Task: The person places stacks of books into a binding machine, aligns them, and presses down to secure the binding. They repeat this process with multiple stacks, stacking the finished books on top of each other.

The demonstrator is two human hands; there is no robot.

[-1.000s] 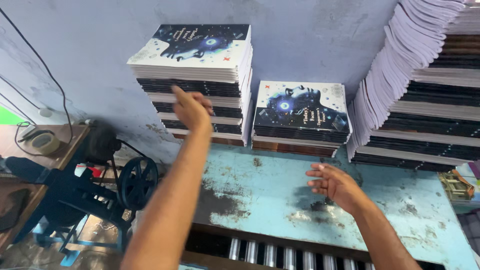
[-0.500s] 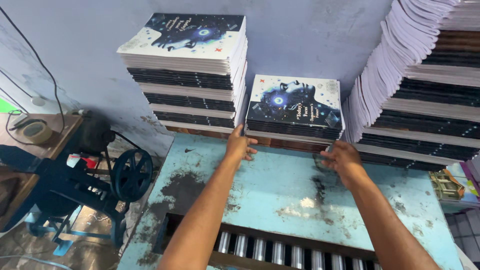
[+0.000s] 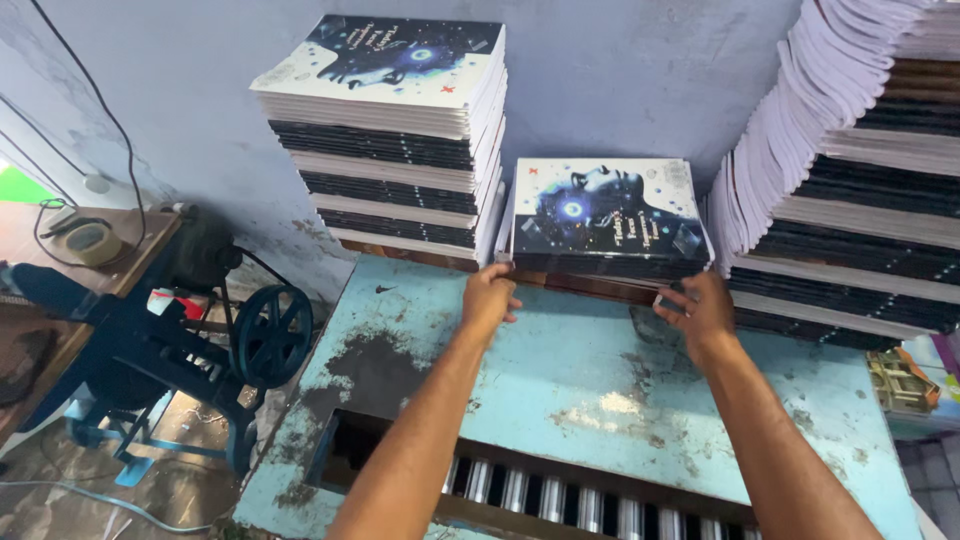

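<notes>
A short stack of books (image 3: 607, 212) with dark blue and white covers lies at the back of a worn light-blue metal table (image 3: 560, 370). My left hand (image 3: 490, 296) grips the stack's front left corner. My right hand (image 3: 700, 310) grips its front right corner. Both arms reach forward across the table. To the left rises a taller stack of the same books (image 3: 395, 130), touching the short one.
A high, leaning pile of books and white sheets (image 3: 860, 170) fills the right side. Metal rollers (image 3: 560, 495) sit in an opening at the table's near edge. A blue machine with a wheel (image 3: 270, 335) and a wooden bench (image 3: 70, 260) stand to the left.
My left hand came down from the tall stack to the short stack. Both hands moved forward and closed on the short stack's front corners.
</notes>
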